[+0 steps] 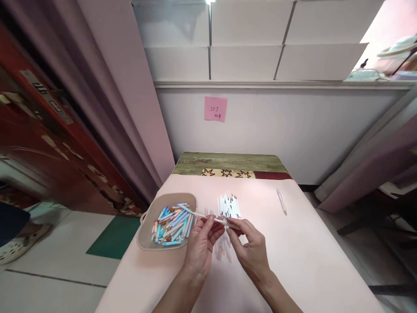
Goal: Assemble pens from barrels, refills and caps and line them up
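Note:
My left hand (pixel 202 239) pinches a thin white pen part (pixel 220 221) near the table's middle. The fingertips of my right hand (pixel 249 243) close on the other end of that part. A light blue and white piece (pixel 192 212) points from my left fingers over the basket's right rim. White refills (pixel 229 205) with dark tips lie in a bunch just beyond my hands. Clear pen tubes (pixel 224 248) lie between and partly under my hands. To the left, a beige basket (pixel 142 234) holds several blue, teal and orange pen pieces (pixel 176 221).
The pink-covered table (pixel 293 269) has a patterned green far end (pixel 228 158). A clear pen (pixel 282 201) lies at its right. Behind stands a white wall with a pink note (pixel 215 109). A person's shoe (pixel 26 243) shows on the floor at far left.

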Motion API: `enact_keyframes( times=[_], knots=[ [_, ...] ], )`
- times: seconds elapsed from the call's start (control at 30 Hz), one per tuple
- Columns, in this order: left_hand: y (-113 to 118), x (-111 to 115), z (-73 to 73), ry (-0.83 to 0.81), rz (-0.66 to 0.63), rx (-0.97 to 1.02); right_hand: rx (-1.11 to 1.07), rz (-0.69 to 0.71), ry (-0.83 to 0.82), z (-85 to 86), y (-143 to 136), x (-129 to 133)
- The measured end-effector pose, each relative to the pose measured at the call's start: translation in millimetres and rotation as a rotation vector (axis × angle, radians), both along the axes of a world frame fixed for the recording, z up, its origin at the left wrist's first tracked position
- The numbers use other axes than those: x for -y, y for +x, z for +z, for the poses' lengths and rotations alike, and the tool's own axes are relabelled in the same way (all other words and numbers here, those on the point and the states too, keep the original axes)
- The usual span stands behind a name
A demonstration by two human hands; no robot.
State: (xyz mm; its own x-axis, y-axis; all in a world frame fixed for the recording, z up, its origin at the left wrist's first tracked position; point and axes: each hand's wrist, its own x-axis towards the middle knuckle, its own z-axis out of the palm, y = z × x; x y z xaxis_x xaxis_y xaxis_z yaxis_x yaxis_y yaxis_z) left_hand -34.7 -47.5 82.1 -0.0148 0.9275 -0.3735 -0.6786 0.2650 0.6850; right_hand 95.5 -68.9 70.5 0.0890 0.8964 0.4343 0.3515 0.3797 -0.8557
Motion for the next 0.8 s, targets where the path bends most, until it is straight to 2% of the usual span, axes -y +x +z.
enact_keyframes(
  times=[0.07,0.2,0.37,0.53,0.8],
  knots=[
    [0.9,0.8,0.0,0.007,-0.009,0.014,0.01,0.018,0.01,1.1,-1.4,1.5],
    [2.3,1.5,1.5,0.001,-0.026,0.009,0.002,-0.069,-0.047,-1.8,-2.3,3.0],
    [2.5,0.6,3.0,-0.004,-0.042,0.001,0.02,-0.098,-0.06,-3.7,-0.6,1.0],
    [3.1,-0.6,1.3,0.007,-0.042,-0.038,0.195,-0.128,-0.137,-3.1,6.5,-2.3],
    [3.0,-1.3,-3.0,0.023,-0.043,-0.052,0.14,-0.079,-0.132,-3.6,6.4,-0.2]
  ],
)
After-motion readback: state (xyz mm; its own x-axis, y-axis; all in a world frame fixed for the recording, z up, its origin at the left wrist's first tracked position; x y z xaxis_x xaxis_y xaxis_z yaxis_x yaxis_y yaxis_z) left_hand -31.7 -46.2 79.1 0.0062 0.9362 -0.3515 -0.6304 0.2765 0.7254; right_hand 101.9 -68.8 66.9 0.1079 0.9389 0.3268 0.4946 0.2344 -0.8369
